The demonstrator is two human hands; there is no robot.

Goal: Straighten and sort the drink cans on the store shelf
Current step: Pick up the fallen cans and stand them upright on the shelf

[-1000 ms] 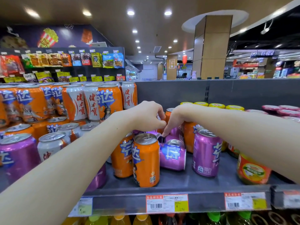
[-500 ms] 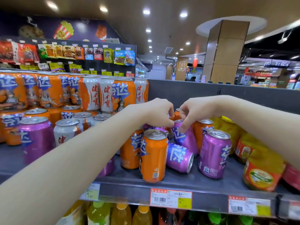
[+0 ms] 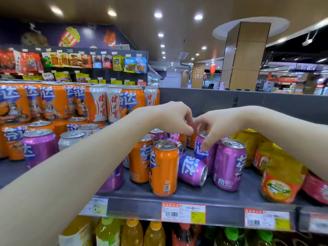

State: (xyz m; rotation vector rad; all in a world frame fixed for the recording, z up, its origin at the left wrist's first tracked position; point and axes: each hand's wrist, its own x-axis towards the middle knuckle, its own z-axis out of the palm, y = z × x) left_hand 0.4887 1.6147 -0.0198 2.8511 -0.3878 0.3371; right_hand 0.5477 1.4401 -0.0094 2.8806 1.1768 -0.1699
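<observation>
Orange and purple drink cans stand mixed on the grey shelf (image 3: 195, 194). One purple can (image 3: 192, 170) lies on its side between an upright orange can (image 3: 165, 167) at the front and an upright purple can (image 3: 229, 166). My left hand (image 3: 170, 119) reaches to the back, its fingers and thumb curled at the top of an orange can (image 3: 192, 141) that is mostly hidden. Right beside it, my right hand (image 3: 218, 126) curls over the top of another upright purple can (image 3: 200, 150), the forefinger lying down its side.
Stacked orange and white cans fill the shelf's left side, with a purple can (image 3: 39, 148) and a silver can (image 3: 71, 139) in front. Yellow-topped jars (image 3: 280, 176) crowd the right. Price tags (image 3: 183, 213) line the shelf edge; bottles (image 3: 131, 233) stand below.
Both hands have stayed together at the back cans. My right fingers have slid further down over the purple can. The view has shifted a little to the left.
</observation>
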